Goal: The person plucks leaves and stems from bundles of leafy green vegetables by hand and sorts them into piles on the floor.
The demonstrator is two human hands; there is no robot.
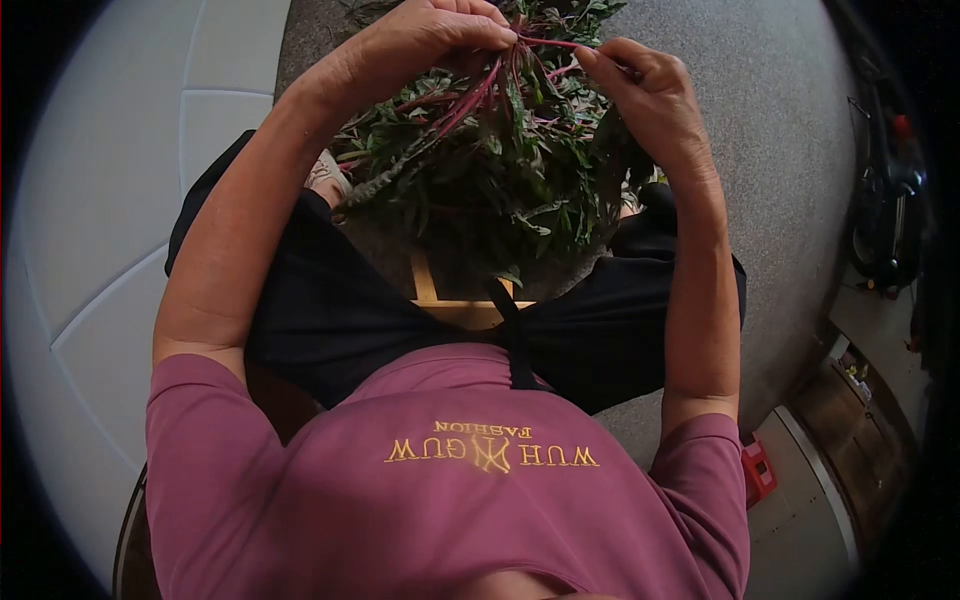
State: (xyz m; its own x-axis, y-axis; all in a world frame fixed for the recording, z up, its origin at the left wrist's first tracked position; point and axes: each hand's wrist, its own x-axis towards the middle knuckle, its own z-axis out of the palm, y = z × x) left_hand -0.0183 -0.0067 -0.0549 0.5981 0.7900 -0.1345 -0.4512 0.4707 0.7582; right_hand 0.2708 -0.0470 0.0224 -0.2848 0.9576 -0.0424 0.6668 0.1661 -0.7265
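1 red stem (548,42) runs straight from the bunch (476,97) pinched in the left grip (450,28) to the right grip (652,88), which pinches its end, above greens (540,190) on speckled grey floor (775,130) (pale tiles (110,170) lie left).

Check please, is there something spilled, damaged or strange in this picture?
Nothing clearly looks spilled or damaged. The leafy heap lies loosely on the grey floor, near the left hand and right hand. Only the shirt lettering appears upside down, from the head camera's viewpoint.
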